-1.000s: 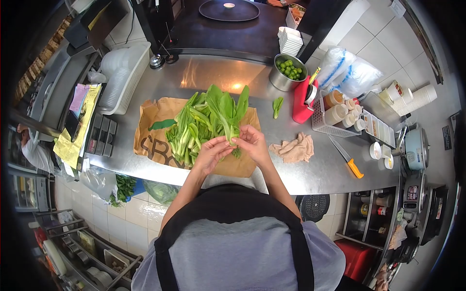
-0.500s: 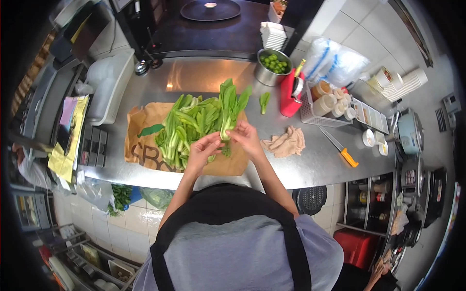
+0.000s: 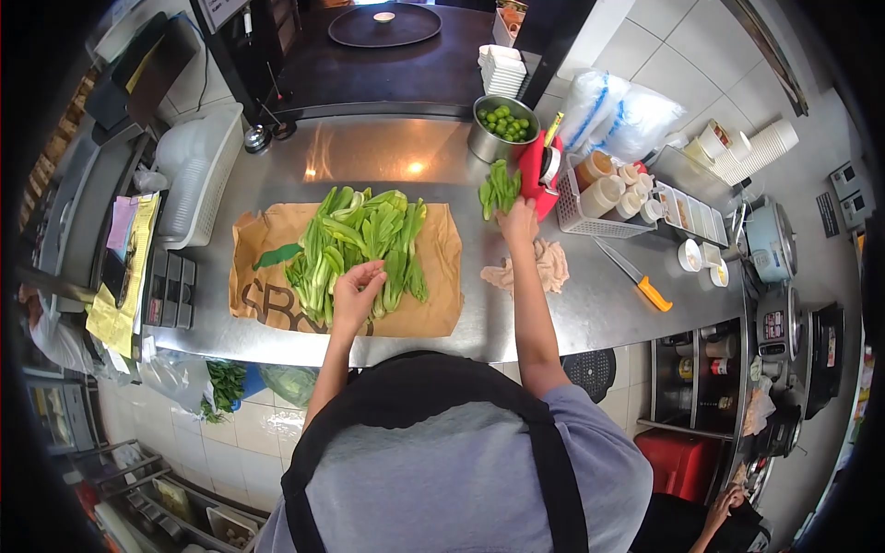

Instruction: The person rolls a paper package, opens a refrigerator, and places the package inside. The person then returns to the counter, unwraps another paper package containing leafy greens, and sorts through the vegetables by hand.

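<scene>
A heap of leafy greens (image 3: 355, 240) lies on a flattened brown paper bag (image 3: 441, 276) on the steel counter. My left hand (image 3: 358, 288) is at the near edge of the heap, its fingers curled with the fingertips close together; whatever they hold, if anything, is too small to tell. Farther forward and to the right, my right hand (image 3: 518, 223) is closed on the base of a leafy green bunch (image 3: 499, 187), beside the red holder (image 3: 538, 175). The single leaf there cannot be told apart from the bunch.
A beige cloth (image 3: 539, 267) lies right of the bag, and an orange-handled knife (image 3: 653, 293) farther right. Behind are a pot of green limes (image 3: 502, 134) and a basket of sauce bottles (image 3: 604, 198). Another person's hand (image 3: 726, 502) shows at the lower right.
My right hand has carried the green bunch from above the paper bag to the right, beside the red holder. My left hand has separated from it and moved over the heap. The view has shifted slightly.
</scene>
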Demonstrator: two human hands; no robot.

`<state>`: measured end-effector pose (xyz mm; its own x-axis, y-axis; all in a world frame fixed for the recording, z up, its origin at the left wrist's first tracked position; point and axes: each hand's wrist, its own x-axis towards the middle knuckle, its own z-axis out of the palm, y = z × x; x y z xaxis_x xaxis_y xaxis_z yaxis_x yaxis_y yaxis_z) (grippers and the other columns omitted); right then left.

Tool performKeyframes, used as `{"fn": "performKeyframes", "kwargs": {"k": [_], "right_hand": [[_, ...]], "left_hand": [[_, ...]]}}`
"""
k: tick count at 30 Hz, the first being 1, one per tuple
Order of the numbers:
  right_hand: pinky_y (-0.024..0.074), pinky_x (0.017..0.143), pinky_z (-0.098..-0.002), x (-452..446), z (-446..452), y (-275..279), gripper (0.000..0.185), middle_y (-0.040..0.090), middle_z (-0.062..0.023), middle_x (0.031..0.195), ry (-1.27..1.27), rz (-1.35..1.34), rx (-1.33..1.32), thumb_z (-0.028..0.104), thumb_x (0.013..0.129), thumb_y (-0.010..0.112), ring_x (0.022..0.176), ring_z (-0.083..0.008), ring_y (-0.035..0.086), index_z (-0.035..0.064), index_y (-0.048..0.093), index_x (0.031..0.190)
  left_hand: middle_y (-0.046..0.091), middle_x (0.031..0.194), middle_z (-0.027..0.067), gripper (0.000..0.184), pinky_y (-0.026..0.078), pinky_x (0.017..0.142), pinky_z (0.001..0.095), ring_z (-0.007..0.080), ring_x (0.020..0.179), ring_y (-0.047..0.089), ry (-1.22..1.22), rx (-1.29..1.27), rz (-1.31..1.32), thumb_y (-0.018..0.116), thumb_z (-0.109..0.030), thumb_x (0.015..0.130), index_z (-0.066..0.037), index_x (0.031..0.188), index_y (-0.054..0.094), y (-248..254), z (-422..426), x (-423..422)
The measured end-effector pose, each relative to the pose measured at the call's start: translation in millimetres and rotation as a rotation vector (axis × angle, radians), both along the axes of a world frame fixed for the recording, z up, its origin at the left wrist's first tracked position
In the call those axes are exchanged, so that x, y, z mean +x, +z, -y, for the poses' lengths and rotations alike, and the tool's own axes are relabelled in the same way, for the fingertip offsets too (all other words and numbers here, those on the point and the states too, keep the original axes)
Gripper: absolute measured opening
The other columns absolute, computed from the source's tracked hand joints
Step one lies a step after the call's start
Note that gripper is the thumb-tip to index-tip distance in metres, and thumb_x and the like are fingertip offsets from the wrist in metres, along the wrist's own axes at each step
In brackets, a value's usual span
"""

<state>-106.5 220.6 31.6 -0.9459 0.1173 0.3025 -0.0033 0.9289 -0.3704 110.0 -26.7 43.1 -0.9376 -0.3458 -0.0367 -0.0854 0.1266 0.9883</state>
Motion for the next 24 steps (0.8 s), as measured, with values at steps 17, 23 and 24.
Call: {"fn": "performKeyframes", "kwargs": {"k": [17,23,24], "right_hand": [[0.0459,0.057,-0.0238,114.5,58.5,30.5,0.011,0.062,-0.0044,0.074,0.707,0.405,-0.804,0.01,0.08,0.065,0.063,-0.0109,0.059,0.0016,0.062,0.087],[0.0408,0.054,-0.0173,140.8,69.6,40.7,0.018,0.058,0.0012,0.081,0.857,0.515,-1.057,0.007,0.079,0.068,0.064,-0.0034,0.053,0.002,0.057,0.093],[0.0409,0.054,-0.0175,144.2,73.2,42.1,0.02,0.058,0.0008,0.083,0.91,0.551,-1.041,0.007,0.078,0.069,0.064,-0.0034,0.053,0.0021,0.057,0.093]], "left_hand": [[0.062,0.068,0.0062,0.021,0.047,0.052,0.0283,0.0176,0.062,0.062,-0.125,-0.379,0.177,0.071,-0.017,0.073,-0.001,0.08,0.058,-0.5,7.2,5.1],[0.063,0.074,0.0003,0.012,0.045,0.053,0.0185,0.0066,0.065,0.06,-0.075,0.297,0.084,0.066,-0.014,0.082,-0.005,0.08,0.059,34.1,12.2,4.4],[0.063,0.075,0.0008,0.011,0.046,0.054,0.0189,0.007,0.067,0.061,-0.075,0.334,0.068,0.066,-0.014,0.082,-0.005,0.081,0.059,35.9,11.9,3.6]]}}
